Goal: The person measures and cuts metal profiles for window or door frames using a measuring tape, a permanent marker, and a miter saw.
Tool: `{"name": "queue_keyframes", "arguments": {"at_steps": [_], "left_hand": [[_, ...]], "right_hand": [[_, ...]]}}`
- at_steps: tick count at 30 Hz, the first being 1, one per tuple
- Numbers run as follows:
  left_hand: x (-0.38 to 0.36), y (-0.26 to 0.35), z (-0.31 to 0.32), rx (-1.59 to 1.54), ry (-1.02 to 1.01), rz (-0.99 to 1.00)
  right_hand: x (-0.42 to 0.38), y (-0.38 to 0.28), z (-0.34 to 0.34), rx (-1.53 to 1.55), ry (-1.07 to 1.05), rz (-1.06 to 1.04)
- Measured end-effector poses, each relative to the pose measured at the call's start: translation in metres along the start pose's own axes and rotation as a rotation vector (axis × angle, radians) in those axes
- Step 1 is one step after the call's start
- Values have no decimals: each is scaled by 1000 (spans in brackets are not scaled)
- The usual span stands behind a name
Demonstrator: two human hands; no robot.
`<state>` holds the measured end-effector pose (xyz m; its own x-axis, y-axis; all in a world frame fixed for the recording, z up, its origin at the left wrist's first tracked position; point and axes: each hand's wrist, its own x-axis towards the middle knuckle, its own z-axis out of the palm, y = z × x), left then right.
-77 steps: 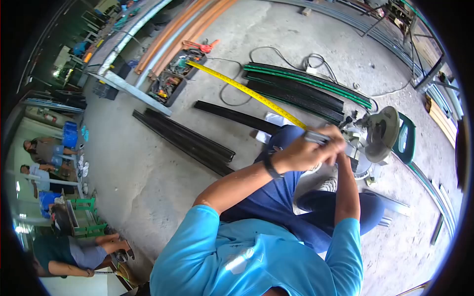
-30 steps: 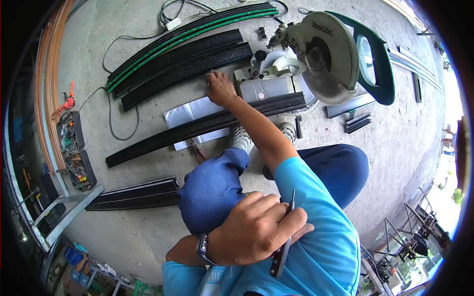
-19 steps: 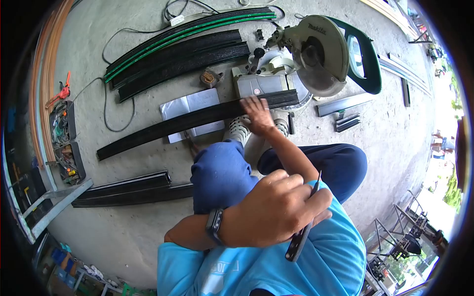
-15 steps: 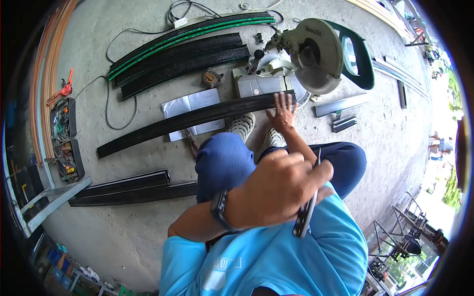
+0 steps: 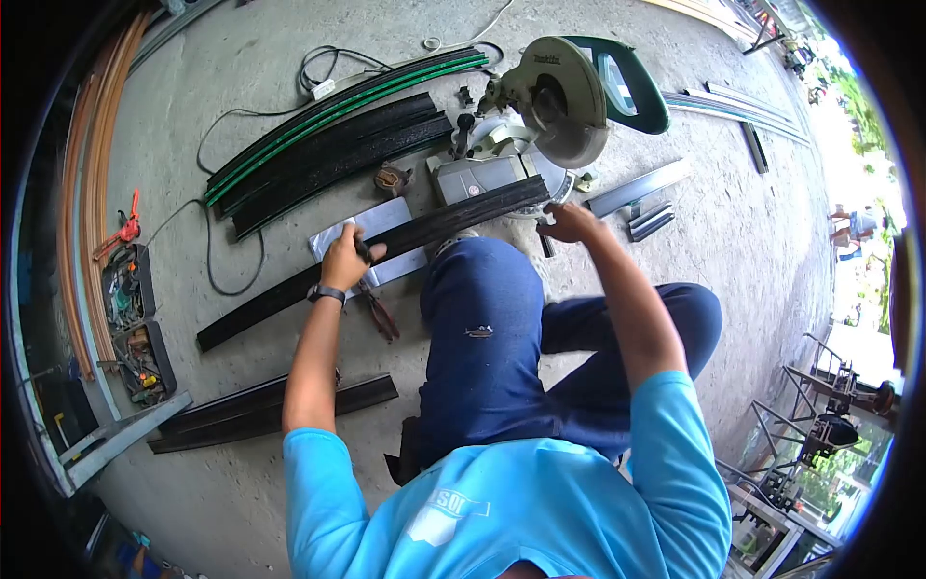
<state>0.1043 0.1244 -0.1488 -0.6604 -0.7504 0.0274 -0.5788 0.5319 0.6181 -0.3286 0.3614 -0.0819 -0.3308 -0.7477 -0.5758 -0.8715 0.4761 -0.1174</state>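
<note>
A long black profile (image 5: pixel 463 215) lies slantwise, its right end on the base of the miter saw (image 5: pixel 473 181) and its left part over an open paper booklet (image 5: pixel 400 262). My left hand (image 5: pixel 341 261), with a watch at the wrist, is at the middle of the profile, fingers curled around a small dark object that I cannot make out. Just off the profile's right end is my right hand (image 5: pixel 573 224), its fingers bent together; whatever is between them is too small to tell. Red-handled pliers (image 5: pixel 382 317) lie below the booklet.
More black profiles (image 5: pixel 338 145) and green-edged strips (image 5: pixel 386 83) lie beyond the booklet, near a tape-like round item (image 5: pixel 391 179) and a cable. Tool trays (image 5: pixel 145 362) are at the left. Metal offcuts (image 5: pixel 639 188) lie right of the saw. My raised knee (image 5: pixel 487 289) is close below the profile.
My left hand, earlier near the camera with a slim metal tool, has moved out to the profile. My right hand, earlier spread flat on the profile's end, is now off it with fingers bent.
</note>
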Motion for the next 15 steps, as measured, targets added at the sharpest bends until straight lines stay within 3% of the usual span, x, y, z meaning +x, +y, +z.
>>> {"name": "queue_keyframes", "arguments": {"at_steps": [1, 4, 5, 8, 10, 12, 15], "left_hand": [[-6, -13, 6, 65, -150, -125], [-19, -58, 31, 214, -96, 6], [-18, -61, 36, 250, -172, -91], [-8, -63, 46, 382, -344, -135], [1, -72, 54, 402, -431, -94], [11, -75, 59, 398, -492, -39], [32, -54, 58, 407, -502, 52]], "right_hand": [[-6, 1, -20, -3, 3, -49], [-54, -22, -107, 41, 45, -92], [-72, -27, -130, 126, 72, -142], [-125, -40, -187, 430, 169, -242], [-146, -26, -209, 505, 378, -278], [-142, -3, -232, 394, 680, -425], [-132, 21, -266, 320, 963, -382]]}}
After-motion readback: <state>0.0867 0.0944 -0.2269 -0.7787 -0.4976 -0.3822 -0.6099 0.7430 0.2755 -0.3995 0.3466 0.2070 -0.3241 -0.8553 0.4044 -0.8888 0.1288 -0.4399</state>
